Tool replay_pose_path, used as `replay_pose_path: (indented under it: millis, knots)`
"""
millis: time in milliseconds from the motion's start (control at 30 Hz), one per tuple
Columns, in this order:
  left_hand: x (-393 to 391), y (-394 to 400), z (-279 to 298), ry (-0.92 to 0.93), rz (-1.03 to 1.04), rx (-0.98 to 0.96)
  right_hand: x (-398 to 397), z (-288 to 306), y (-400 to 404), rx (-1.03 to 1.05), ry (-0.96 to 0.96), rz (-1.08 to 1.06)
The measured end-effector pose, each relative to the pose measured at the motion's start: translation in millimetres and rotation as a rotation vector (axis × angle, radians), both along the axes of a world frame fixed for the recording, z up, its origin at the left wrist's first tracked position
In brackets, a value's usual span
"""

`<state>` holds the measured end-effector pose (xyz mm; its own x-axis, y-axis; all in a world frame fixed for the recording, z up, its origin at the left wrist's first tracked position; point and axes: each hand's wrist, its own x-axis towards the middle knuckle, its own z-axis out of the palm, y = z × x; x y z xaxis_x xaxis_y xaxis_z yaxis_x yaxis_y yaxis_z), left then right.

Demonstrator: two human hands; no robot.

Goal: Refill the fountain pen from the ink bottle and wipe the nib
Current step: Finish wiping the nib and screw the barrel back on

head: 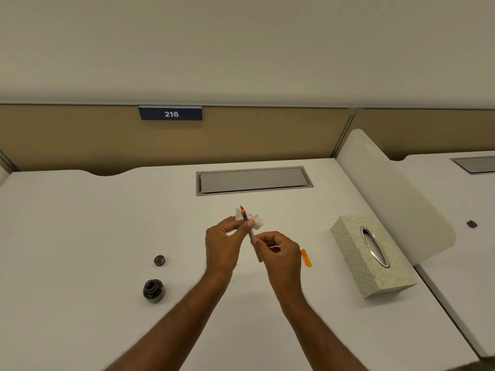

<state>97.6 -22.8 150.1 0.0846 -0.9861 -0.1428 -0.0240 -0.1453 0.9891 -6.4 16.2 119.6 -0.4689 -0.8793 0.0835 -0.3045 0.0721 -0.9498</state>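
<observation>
The left hand (225, 236) pinched a crumpled white tissue (255, 222) against the fountain pen (247, 227), thumb pressed on the barrel just below the orange section. The right hand (278, 250) closed its grip on the lower end of the barrel, thumb and forefinger pressed together around it. The pen was held above the bench (80, 223), tilted with its dark nib (241, 207) pointing up and away from the person. The nib stood clear above the tissue, which wrapped the pen beneath the orange collar and spread out to the right behind the left thumb.

All other positions are given relative to the pen. The open ink bottle (153, 290) stood upright on the bench to the lower left, well apart. Its cap (159, 260) lay on the bench beyond the bottle, also to the left of the pen and apart from the bottle. An orange pen cap (306, 258) lay on the bench to the right, just beside the right hand. A patterned tissue box (372, 255) with an oval metal-rimmed opening sat farther right, well apart. A grey recessed cable hatch (253, 180) was set in the bench beyond the pen. A blue sign reading "216" (171, 114) hung on the tan partition behind, to the upper left. A translucent divider (396, 191) rose at the right edge of the bench, beyond the tissue box.
</observation>
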Motion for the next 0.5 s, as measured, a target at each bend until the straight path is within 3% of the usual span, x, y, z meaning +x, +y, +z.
replay_pose_path:
  millis: [367,500]
  knots:
    - [-9.3,2.6,-20.9,0.062,-0.017,0.090,-40.0,-17.8,9.8,-0.033,0.074,-0.106]
    - [-10.2,6.5,-35.3,0.072,-0.017,0.162,-65.2,-39.9,16.9,0.047,0.132,-0.192]
